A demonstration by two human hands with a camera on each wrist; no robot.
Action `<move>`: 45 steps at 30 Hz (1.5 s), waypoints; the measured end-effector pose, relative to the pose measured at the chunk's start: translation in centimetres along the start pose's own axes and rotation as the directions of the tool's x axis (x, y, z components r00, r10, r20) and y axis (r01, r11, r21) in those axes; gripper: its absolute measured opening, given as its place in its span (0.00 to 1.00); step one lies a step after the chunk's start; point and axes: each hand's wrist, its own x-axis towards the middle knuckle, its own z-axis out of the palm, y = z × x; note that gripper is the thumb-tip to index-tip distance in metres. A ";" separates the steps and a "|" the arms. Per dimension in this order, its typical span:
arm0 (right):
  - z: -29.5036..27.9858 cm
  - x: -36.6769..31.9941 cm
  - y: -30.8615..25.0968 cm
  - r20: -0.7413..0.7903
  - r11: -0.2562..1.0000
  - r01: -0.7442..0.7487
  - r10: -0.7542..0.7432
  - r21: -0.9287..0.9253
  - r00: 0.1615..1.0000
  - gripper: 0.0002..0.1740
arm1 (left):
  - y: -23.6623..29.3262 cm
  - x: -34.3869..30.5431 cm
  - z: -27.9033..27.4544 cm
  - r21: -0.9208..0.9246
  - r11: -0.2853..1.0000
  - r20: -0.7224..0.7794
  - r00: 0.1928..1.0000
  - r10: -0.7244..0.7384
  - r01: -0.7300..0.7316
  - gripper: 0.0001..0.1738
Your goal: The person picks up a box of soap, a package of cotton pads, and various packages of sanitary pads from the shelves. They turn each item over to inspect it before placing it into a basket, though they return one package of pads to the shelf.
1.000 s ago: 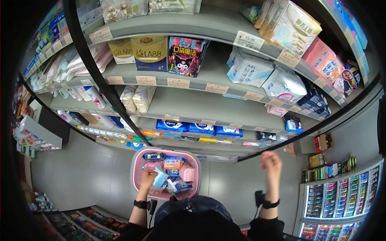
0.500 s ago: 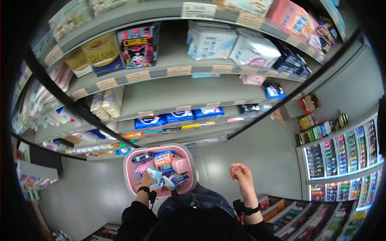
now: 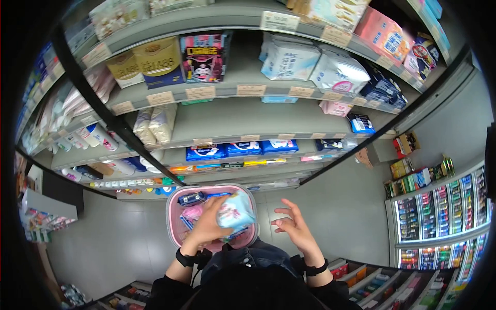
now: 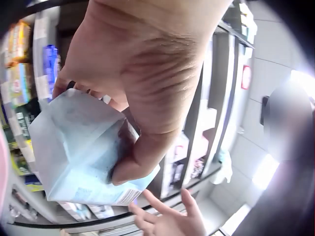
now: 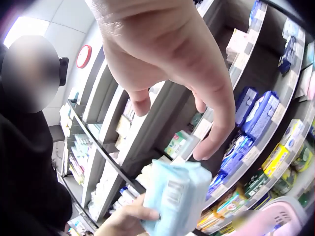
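Note:
My left hand (image 3: 206, 225) grips a light blue soft pack (image 3: 236, 211) above the pink basket (image 3: 169, 217). In the left wrist view the thumb presses into the side of the pack (image 4: 78, 152), near a printed barcode. My right hand (image 3: 295, 230) is to the right of the pack, apart from it, with fingers spread and nothing held. The right wrist view has that hand (image 5: 167, 64) above the pack (image 5: 177, 196). Inside the basket lie a dark blue pack (image 3: 191, 198) and a pink pack (image 3: 192, 212); the held pack and my left hand hide much of the contents.
Shelves of packaged goods rise in front, with blue packs (image 3: 243, 149) on a low shelf and white-and-blue packs (image 3: 290, 59) higher up. Lit display shelves (image 3: 439, 217) stand at the right. Grey tiled floor (image 3: 124, 227) surrounds the basket.
My left hand has raised the light blue pack from among the basket's contents and brought it to the right. My right hand has come down and leftward, closer to the pack, its fingers now spread.

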 end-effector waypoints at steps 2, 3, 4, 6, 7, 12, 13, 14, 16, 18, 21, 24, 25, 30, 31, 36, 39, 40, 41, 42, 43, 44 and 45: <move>1.5 0.4 -0.9 0.070 1.000 -0.006 0.004 0.023 0.998 0.42 | 4.1 -0.6 -0.3 0.109 0.989 -0.031 0.994 0.102 -0.098 0.49; 2.1 0.6 -1.1 0.109 1.000 0.007 -0.011 0.029 0.994 0.44 | 5.3 -0.9 -0.3 0.160 0.969 -0.038 0.980 0.195 -0.186 0.48; 2.6 0.7 -1.3 0.146 0.999 0.020 -0.025 0.035 0.989 0.46 | 6.3 -1.2 -0.3 0.211 0.939 -0.039 0.957 0.287 -0.272 0.47; 3.5 0.9 -1.5 0.211 0.997 0.067 -0.072 0.029 0.975 0.45 | 7.2 -1.8 -0.4 0.194 0.938 -0.042 0.953 0.299 -0.285 0.46; 3.7 1.0 -1.6 0.260 0.993 0.113 -0.117 0.029 0.958 0.43 | 7.3 -2.1 -0.4 0.197 0.932 -0.071 0.944 0.322 -0.304 0.47; 4.6 0.9 -2.5 0.257 0.984 0.152 -0.171 0.092 0.951 0.43 | 6.5 -3.6 -0.7 0.119 0.964 -0.197 0.946 0.257 -0.237 0.55; 4.8 0.9 -2.5 0.245 0.981 0.154 -0.179 0.119 0.953 0.43 | 6.2 -3.8 -0.8 0.120 0.965 -0.202 0.946 0.254 -0.234 0.55; 4.7 1.0 -2.4 0.250 0.981 0.152 -0.178 0.118 0.952 0.43 | 5.9 -4.1 -0.8 0.036 0.976 -0.208 0.953 0.219 -0.216 0.55; 4.5 1.5 -1.9 0.316 0.969 0.173 -0.223 0.179 0.922 0.44 | 5.7 -4.4 -0.9 -0.048 0.979 -0.214 0.960 0.182 -0.197 0.55; 4.7 1.6 -1.8 0.332 0.966 0.179 -0.233 0.185 0.914 0.44 | 5.7 -4.5 -1.1 -0.032 0.978 -0.238 0.952 0.194 -0.208 0.53; 4.8 1.6 -1.9 0.354 0.964 0.183 -0.243 0.194 0.903 0.44 | 5.8 -4.6 -1.4 -0.023 0.975 -0.246 0.946 0.209 -0.222 0.51; 4.9 1.7 -1.9 0.366 0.965 0.180 -0.240 0.192 0.899 0.43 | 5.6 -4.6 -1.5 -0.037 0.971 -0.245 0.944 0.219 -0.235 0.51; 4.9 1.7 -1.9 0.369 0.966 0.179 -0.239 0.189 0.898 0.43 | 5.5 -4.6 -1.5 -0.038 0.971 -0.245 0.944 0.220 -0.236 0.51; 4.7 1.8 -1.7 0.369 0.965 0.176 -0.238 0.193 0.898 0.43 | 5.7 -4.4 -1.6 -0.019 0.966 -0.260 0.934 0.244 -0.258 0.49; 4.7 1.7 -1.7 0.369 0.966 0.173 -0.235 0.193 0.899 0.43 | 5.6 -4.4 -1.6 -0.019 0.966 -0.259 0.934 0.246 -0.259 0.49; 4.6 1.8 -1.7 0.373 0.963 0.188 -0.249 0.194 0.894 0.43 | 5.4 -4.3 -1.4 -0.028 0.963 -0.264 0.931 0.250 -0.267 0.49; 4.6 1.8 -1.7 0.376 0.963 0.198 -0.256 0.185 0.891 0.43 | 5.4 -4.2 -1.3 -0.032 0.961 -0.268 0.929 0.256 -0.275 0.49; 4.5 1.8 -1.7 0.380 0.963 0.204 -0.258 0.179 0.888 0.43 | 5.4 -4.2 -1.3 -0.031 0.960 -0.268 0.928 0.260 -0.278 0.49; 4.4 1.8 -1.6 0.377 0.962 0.210 -0.263 0.176 0.888 0.43 | 5.4 -4.2 -1.3 -0.040 0.964 -0.266 0.933 0.243 -0.262 0.49; 4.3 1.8 -1.4 0.375 0.970 0.188 -0.233 0.155 0.897 0.43 | 5.4 -4.2 -1.3 -0.051 0.967 -0.262 0.938 0.228 -0.249 0.49; 4.2 1.8 -1.2 0.371 0.977 0.166 -0.204 0.133 0.906 0.43 | 5.5 -4.2 -1.3 -0.054 0.964 -0.257 0.937 0.237 -0.259 0.49; 4.0 1.8 -1.1 0.360 0.976 0.173 -0.209 0.129 0.909 0.43 | 5.7 -4.4 -1.4 -0.049 0.972 -0.260 0.943 0.208 -0.228 0.50; 3.9 1.9 -1.1 0.389 0.984 0.150 -0.175 0.093 0.904 0.42 | 5.9 -4.5 -1.5 -0.044 0.979 -0.260 0.949 0.180 -0.198 0.50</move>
